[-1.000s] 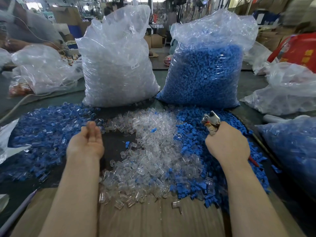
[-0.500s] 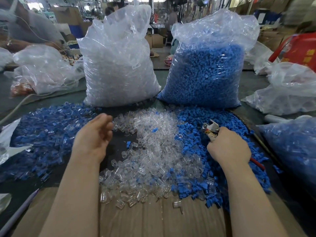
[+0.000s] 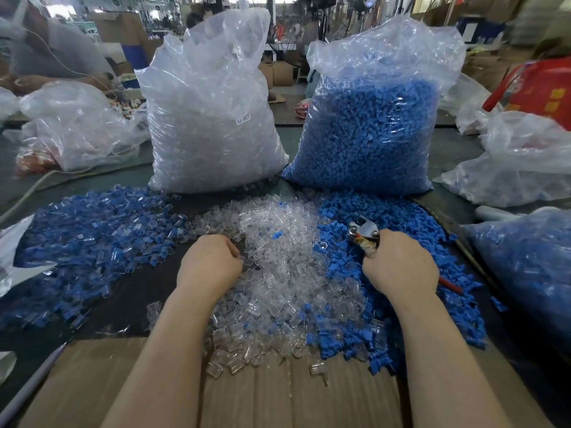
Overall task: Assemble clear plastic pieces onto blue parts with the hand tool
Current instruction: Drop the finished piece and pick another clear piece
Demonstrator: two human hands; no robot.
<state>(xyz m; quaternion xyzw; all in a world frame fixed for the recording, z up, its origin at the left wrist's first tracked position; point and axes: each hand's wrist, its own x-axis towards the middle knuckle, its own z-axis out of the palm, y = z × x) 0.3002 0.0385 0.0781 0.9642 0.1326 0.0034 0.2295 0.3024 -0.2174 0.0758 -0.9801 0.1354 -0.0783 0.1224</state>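
1. Heap of assembled blue-and-clear plastic parts (image 3: 89, 242) lies on the dark counter (image 3: 129, 298), far left.
2. Left hand (image 3: 210, 264) rests knuckles-up at the left edge of the loose pile of clear plastic pieces (image 3: 278, 273); fingers curled down into it. Whether they grasp a piece cannot be told.
3. Tall clear bag of clear pieces (image 3: 213, 118) stands behind; the clear bag of blue parts (image 3: 374, 125) beside it.
4. Right hand (image 3: 398, 267) is clenched round the metal hand tool (image 3: 363, 231) over the loose blue plastic parts (image 3: 349, 267). The tool's long axis runs from the red handle tip at lower right to the metal head, pointing up-left, away from the person.
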